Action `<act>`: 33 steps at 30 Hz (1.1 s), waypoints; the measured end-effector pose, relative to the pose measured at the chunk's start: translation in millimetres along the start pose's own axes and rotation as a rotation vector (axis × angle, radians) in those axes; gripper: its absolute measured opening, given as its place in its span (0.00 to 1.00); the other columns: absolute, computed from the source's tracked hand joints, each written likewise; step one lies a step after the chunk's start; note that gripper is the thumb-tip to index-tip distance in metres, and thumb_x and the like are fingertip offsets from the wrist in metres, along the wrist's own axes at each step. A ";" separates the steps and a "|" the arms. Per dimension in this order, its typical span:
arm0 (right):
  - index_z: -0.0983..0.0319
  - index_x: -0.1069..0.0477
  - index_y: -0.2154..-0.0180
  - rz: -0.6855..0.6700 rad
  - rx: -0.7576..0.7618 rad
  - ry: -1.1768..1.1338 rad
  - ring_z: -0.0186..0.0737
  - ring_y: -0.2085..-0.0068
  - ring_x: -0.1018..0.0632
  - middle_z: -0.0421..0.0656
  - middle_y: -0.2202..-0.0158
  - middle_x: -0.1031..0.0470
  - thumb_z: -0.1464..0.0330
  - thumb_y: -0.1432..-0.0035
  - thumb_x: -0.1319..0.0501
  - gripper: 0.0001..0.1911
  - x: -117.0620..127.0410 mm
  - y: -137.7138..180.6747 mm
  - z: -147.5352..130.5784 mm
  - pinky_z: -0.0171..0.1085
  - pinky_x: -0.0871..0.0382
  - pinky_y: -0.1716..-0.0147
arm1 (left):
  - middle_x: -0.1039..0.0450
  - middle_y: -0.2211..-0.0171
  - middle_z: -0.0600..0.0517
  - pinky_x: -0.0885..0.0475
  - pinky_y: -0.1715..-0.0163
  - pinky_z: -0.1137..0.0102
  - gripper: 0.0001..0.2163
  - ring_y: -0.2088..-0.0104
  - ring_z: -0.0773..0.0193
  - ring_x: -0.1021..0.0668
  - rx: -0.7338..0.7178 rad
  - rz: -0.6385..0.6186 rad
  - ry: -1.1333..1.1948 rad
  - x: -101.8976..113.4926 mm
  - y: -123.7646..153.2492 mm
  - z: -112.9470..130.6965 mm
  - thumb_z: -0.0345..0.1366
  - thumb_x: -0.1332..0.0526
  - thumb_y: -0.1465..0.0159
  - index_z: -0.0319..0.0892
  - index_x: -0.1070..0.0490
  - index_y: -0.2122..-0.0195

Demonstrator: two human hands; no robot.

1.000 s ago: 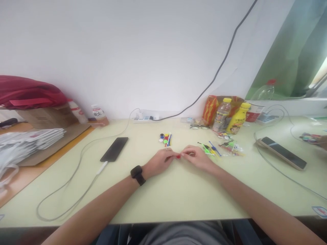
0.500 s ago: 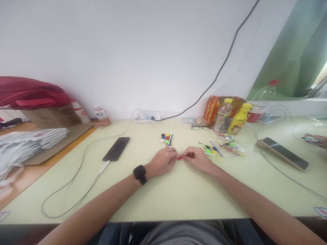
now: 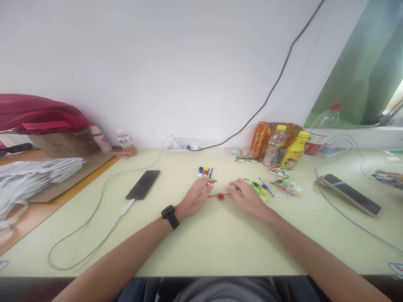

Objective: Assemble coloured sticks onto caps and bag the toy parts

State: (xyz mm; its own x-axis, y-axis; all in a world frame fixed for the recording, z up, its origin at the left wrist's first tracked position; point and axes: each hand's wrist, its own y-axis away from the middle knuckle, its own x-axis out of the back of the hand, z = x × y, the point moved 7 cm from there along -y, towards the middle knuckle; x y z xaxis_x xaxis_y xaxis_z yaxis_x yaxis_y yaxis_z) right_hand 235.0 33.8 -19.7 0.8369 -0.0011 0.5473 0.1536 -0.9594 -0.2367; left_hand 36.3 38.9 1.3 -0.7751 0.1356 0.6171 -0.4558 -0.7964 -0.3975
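A thin red stick with a small red disc lies stretched between my two hands on the pale yellow table. My left hand, with a black watch on its wrist, has its fingers extended and pinches the stick's left end. My right hand holds the stick's right end with curled fingers. Just beyond my left hand lies a small cluster of coloured discs and sticks. To the right of my right hand lie green, blue and yellow sticks beside small plastic bags.
A black phone on a white cable lies to the left, another phone to the right. Bottles, glasses and a power strip line the wall. Stacked white bags and a red bag sit far left.
My hands have drawn apart, so the red stick with its disc now shows stretched between them. My left hand's fingers have straightened.
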 end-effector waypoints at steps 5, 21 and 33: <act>0.58 0.50 0.87 -0.046 -0.037 -0.371 0.38 0.74 0.37 0.41 0.79 0.41 0.44 0.32 0.50 0.37 11.3 -0.4 -14.1 0.41 0.41 0.68 | 0.25 0.47 0.47 0.34 0.40 0.58 0.17 0.44 0.54 0.27 -0.015 0.053 -0.017 3.0 -0.7 -0.2 0.45 0.52 0.24 0.48 0.26 0.46; 0.59 0.30 0.69 0.333 -0.052 0.569 0.44 0.66 0.27 0.44 0.69 0.24 0.56 0.33 0.47 0.18 95.9 -22.0 36.1 0.40 0.42 0.67 | 0.25 0.49 0.48 0.32 0.43 0.58 0.15 0.48 0.56 0.25 0.001 0.091 -0.056 5.3 -4.1 -9.1 0.44 0.50 0.24 0.48 0.27 0.47; 0.60 0.26 0.54 0.141 -0.168 0.778 0.55 0.48 0.25 0.51 0.52 0.22 0.57 0.31 0.47 0.17 75.5 -15.8 52.1 0.45 0.36 0.57 | 0.25 0.51 0.49 0.31 0.45 0.59 0.12 0.49 0.56 0.25 -0.008 0.102 -0.087 4.9 -2.6 -8.1 0.42 0.45 0.26 0.49 0.27 0.47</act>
State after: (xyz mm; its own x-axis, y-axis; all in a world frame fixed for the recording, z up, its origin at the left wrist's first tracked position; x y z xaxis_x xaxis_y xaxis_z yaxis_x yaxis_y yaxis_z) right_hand 323.1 63.6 -16.4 0.2277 -0.2617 0.9379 -0.0591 -0.9651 -0.2550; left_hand 30.1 46.5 -0.1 -0.7770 0.0026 0.6295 -0.3802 -0.7989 -0.4660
